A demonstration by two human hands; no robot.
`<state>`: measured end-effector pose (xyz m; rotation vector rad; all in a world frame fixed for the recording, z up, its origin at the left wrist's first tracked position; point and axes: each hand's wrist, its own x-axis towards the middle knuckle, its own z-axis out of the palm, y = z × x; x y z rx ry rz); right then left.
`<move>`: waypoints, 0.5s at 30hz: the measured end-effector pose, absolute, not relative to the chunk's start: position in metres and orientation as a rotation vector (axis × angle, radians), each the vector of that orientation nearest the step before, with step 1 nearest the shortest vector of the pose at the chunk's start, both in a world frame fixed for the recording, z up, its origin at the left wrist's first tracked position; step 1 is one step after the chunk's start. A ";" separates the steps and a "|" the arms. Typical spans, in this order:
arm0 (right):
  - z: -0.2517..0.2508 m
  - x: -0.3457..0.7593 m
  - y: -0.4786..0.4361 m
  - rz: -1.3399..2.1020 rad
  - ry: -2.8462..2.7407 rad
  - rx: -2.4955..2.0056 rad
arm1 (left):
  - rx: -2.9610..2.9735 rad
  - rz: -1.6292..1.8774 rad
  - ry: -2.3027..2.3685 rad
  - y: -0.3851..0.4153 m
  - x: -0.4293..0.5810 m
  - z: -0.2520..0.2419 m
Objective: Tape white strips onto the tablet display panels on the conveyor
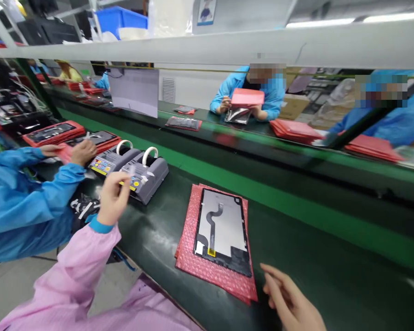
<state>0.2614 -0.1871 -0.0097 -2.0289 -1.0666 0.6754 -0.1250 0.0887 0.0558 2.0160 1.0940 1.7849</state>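
My left hand (pixel 113 198) is raised in front of the nearer grey tape dispenser (pixel 152 177), thumb and forefinger pinched on a small translucent piece of tape (pixel 132 170). To the right, a tablet screen panel (pixel 224 230) lies with its silver back up, a dark curved flex cable (pixel 212 225) and a yellow-framed label on it. Red bubble-wrap pouches (pixel 186 248) are stacked under the panel. My right hand (pixel 291 301) hovers near the pouches' lower right corner, fingers loosely stretched and holding nothing.
A second tape dispenser (pixel 112 158) stands beside the first. At the left, a co-worker's hands (pixel 84 151) handle a red pouch near more panels (pixel 51 132). Across the green-edged bench (pixel 296 225), another person holds a red pouch (pixel 247 97). Red pouch stacks (pixel 295 130) lie there.
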 end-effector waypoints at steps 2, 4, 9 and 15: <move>0.015 0.247 -0.162 0.625 -1.146 -1.896 | 2.346 1.335 0.771 0.067 -0.081 0.065; 0.039 0.230 -0.133 0.602 -1.282 -1.707 | 2.478 0.997 0.448 0.050 -0.040 0.064; 0.075 0.206 -0.078 0.614 -1.500 -1.542 | 2.264 0.838 0.201 0.039 0.023 0.039; 0.080 0.234 -0.053 0.465 -1.282 -1.483 | 1.949 0.929 0.338 0.063 0.032 0.001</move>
